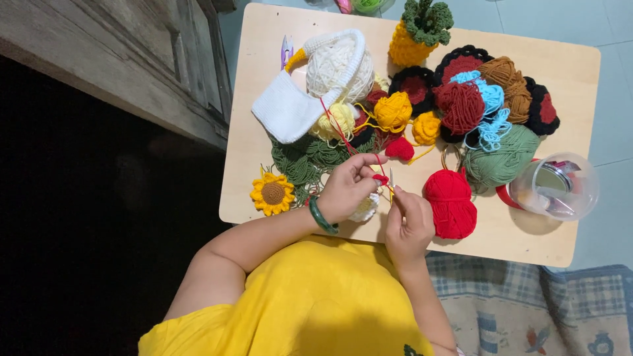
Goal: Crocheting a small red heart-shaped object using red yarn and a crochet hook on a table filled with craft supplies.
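both hands are working close over the counter (527,244), the left hand (348,188) pinching a small red crochet piece (380,178) and the right hand (409,224) gripping a hook (391,181), risking the taut red strand (339,132) snagging yarn balls (393,111).

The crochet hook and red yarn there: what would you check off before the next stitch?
1. Hook gripped in right hand: ok.
2. Small red piece pinched by left hand: ok.
3. Red strand running free up across the pile: cannot tell, it crosses other yarn.
4. Red yarn ball close by on the table: ok.
5. Loop seated on the hook: cannot tell, too small.
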